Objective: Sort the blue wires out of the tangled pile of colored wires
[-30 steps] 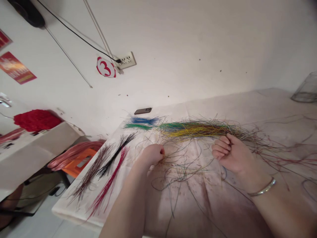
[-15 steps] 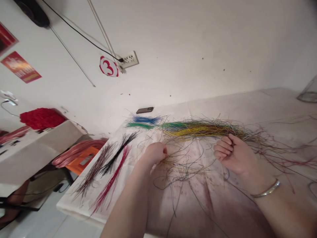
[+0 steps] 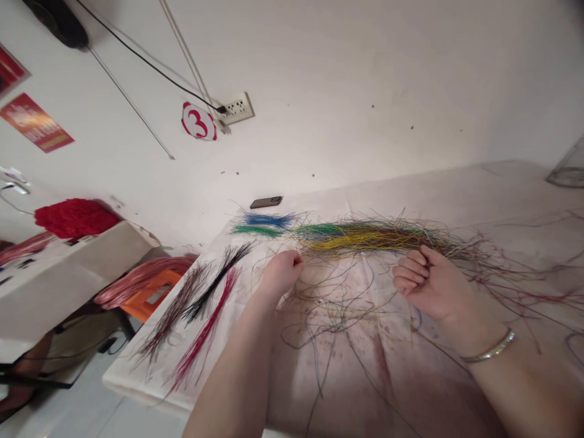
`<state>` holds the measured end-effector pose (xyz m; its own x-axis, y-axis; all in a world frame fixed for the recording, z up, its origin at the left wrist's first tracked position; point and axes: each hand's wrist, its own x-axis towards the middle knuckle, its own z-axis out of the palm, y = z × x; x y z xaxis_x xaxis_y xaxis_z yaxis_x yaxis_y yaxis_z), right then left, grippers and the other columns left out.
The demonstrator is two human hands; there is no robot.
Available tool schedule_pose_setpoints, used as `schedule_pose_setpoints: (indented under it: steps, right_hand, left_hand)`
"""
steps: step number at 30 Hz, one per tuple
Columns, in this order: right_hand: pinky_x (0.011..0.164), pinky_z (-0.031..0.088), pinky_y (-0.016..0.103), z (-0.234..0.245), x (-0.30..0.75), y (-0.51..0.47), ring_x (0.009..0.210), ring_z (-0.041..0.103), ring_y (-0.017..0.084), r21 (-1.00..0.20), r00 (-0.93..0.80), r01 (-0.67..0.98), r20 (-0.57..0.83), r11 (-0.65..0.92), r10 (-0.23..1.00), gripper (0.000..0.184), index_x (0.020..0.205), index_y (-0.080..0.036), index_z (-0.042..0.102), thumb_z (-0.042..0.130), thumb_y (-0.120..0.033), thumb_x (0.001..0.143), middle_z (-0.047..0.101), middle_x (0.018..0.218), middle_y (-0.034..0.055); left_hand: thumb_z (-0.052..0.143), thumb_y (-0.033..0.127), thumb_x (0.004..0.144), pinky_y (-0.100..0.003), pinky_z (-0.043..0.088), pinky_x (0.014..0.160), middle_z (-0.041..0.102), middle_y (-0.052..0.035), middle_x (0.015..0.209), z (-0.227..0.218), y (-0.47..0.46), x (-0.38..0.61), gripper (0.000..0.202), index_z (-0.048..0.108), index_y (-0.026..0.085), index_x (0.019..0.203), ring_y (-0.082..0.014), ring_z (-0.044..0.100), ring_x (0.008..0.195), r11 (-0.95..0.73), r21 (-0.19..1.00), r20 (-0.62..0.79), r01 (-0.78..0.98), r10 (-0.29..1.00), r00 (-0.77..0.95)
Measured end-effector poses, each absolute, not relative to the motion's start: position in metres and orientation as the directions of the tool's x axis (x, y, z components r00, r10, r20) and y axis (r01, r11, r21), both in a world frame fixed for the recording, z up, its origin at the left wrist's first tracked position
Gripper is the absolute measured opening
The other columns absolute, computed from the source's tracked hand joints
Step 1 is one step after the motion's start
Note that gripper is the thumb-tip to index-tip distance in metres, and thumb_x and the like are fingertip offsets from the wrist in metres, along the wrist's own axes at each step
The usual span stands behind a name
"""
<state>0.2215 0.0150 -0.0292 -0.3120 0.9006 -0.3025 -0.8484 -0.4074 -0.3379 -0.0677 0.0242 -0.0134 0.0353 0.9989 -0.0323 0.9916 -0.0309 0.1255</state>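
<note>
My left hand (image 3: 283, 272) is closed above the cloth-covered table, its fingertips curled together. Just right of it lie loose, tangled thin wires (image 3: 338, 322). A long pile of mixed wires (image 3: 360, 236), yellow, green, blue and brown, stretches beyond both hands. My right hand (image 3: 422, 281) is curled into a fist near the right part of that pile, palm side up. Anything thin inside either hand is too fine to make out. Sorted bundles lie to the left: red wires (image 3: 207, 328), black wires (image 3: 219, 283), brown wires (image 3: 173, 313), green wires (image 3: 258, 231) and blue wires (image 3: 269, 219).
A phone (image 3: 266, 202) rests at the table's back edge by the wall. Stray reddish wires (image 3: 515, 280) spread to the right. Left of the table stand an orange stool (image 3: 150, 295) with coiled pinkish wire (image 3: 137, 280) and another table (image 3: 68, 274) bearing a red heap (image 3: 75, 218).
My left hand has moved slightly away from me and to the left, still closed. The right fist stays almost in place. The wire bundles look unchanged.
</note>
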Motion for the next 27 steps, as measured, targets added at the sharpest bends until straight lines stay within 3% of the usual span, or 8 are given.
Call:
schedule_pose_setpoints:
  steps: [8,13,19,27]
  right_hand:
    - [0.035,0.022,0.021,-0.027,0.221,0.014,0.035,0.027,0.008,-0.355,-0.310,-0.840,-0.307,-0.411,0.900,0.036,0.057,-0.021,0.025,0.038,-0.026,0.090,0.023,0.044,-0.0070]
    - [0.034,0.020,0.021,-0.025,0.219,0.013,0.034,0.026,0.008,-0.358,-0.307,-0.834,-0.331,-0.419,0.893,0.036,0.057,-0.021,0.025,0.036,-0.026,0.091,0.022,0.043,-0.0072]
    - [0.035,0.020,0.021,-0.030,0.218,0.016,0.034,0.027,0.008,-0.365,-0.315,-0.827,-0.329,-0.428,0.890,0.035,0.057,-0.021,0.024,0.036,-0.025,0.091,0.022,0.043,-0.0072]
    - [0.035,0.021,0.021,-0.033,0.220,0.016,0.035,0.027,0.007,-0.366,-0.310,-0.828,-0.332,-0.424,0.891,0.035,0.058,-0.021,0.025,0.037,-0.025,0.090,0.023,0.044,-0.0074]
  left_hand:
    - [0.056,0.016,0.065,-0.026,0.042,0.065,0.068,-0.0020,0.088,-0.015,0.022,-0.081,0.033,0.066,0.024,0.095,-0.0184,0.061,0.077,-0.082,0.105,-0.167,0.991,0.981,0.098]
    - [0.054,0.016,0.063,-0.026,0.043,0.064,0.068,-0.0019,0.077,-0.013,0.021,-0.076,0.018,0.067,0.022,0.074,-0.0182,0.060,0.071,-0.117,0.067,-0.232,0.991,0.964,0.130]
    - [0.053,0.017,0.063,-0.028,0.043,0.064,0.066,-0.0035,0.070,-0.011,0.021,-0.070,0.018,0.069,0.021,0.070,-0.0191,0.060,0.066,-0.149,0.047,-0.254,0.988,0.955,0.156]
    - [0.063,0.033,0.064,-0.028,0.043,0.071,0.066,-0.0017,0.090,-0.007,0.015,-0.062,0.029,0.066,0.023,0.091,-0.0212,0.059,0.084,-0.265,0.130,-0.214,0.956,0.934,0.287]
